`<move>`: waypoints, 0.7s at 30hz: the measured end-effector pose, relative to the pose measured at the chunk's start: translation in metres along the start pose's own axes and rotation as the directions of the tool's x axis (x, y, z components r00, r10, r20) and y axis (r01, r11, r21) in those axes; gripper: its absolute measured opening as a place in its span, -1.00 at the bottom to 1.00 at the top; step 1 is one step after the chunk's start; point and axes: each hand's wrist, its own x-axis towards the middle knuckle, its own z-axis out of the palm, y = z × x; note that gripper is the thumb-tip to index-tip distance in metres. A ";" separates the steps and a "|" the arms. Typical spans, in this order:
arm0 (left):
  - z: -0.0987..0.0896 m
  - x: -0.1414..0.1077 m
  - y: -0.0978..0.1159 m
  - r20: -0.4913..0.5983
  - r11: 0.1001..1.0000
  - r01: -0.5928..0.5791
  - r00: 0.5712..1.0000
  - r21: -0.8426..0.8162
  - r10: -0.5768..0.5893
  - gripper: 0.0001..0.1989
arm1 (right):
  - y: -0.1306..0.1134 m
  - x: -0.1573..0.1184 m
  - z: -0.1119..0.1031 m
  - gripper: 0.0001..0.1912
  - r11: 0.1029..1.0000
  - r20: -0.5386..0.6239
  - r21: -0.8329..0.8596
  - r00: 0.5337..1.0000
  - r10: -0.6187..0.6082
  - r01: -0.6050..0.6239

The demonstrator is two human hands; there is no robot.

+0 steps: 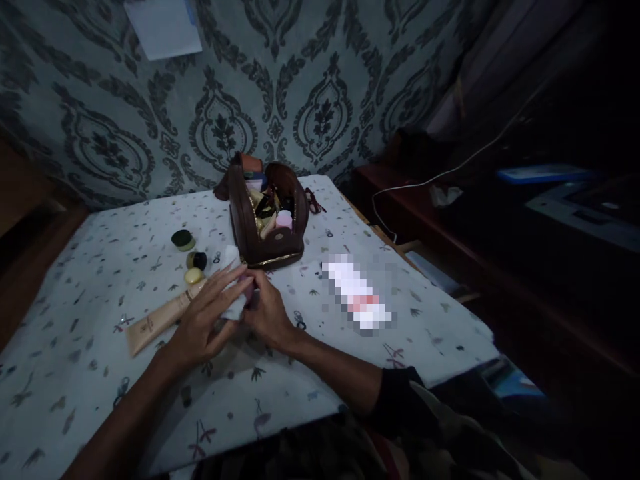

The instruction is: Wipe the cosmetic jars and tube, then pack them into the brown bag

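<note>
1. Closest up: patterned tablecloth [300, 380], smooth and printed with little sprigs.
2. Left hand [210, 313] has its fingers and thumb around a soft, crumpled white cloth [233, 308]. Right hand [270, 313] looks to be pinching a small purplish item [250, 291], mostly hidden between the hands. My read: wiping or handling it is the step, and the next move calls for a steady pinch while the cloth shifts.
3. By the left hand: flattened beige tube [145, 327], then a shiny yellow disc [194, 275] and two squat round pots, the dark pot [198, 261] and green-topped pot [183, 239].
4. Behind: brown bag [240, 223], leathery-looking, gold zip open, stuffed with cosmetics.
5. Farthest: damask-style wallpaper [220, 120].
</note>
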 end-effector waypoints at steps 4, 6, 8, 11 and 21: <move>0.006 -0.002 0.000 -0.004 0.992 -0.022 1.000 0.126 0.022 -0.34 | 0.003 -0.002 0.001 -0.62 0.983 0.052 -0.178 0.998 -0.042 0.051; 0.008 -0.002 -0.001 -0.043 0.991 0.009 0.999 0.134 -0.003 -0.36 | 0.002 -0.004 -0.001 -0.65 0.965 0.097 -0.252 0.994 -0.050 0.073; 0.009 -0.002 -0.001 -0.098 0.993 0.065 0.994 0.096 -0.055 -0.42 | -0.001 -0.004 -0.002 -0.61 0.965 0.124 -0.254 0.992 -0.036 0.067; 0.008 -0.001 -0.001 -0.169 0.974 0.225 0.960 -0.009 -0.223 -0.55 | -0.007 -0.004 -0.004 -0.48 0.988 0.118 -0.154 0.993 -0.004 0.022; 0.007 -0.001 0.007 -0.180 0.772 0.502 0.781 -0.388 -0.598 -0.41 | -0.016 -0.003 -0.003 -0.31 0.990 0.028 0.093 0.994 0.102 -0.104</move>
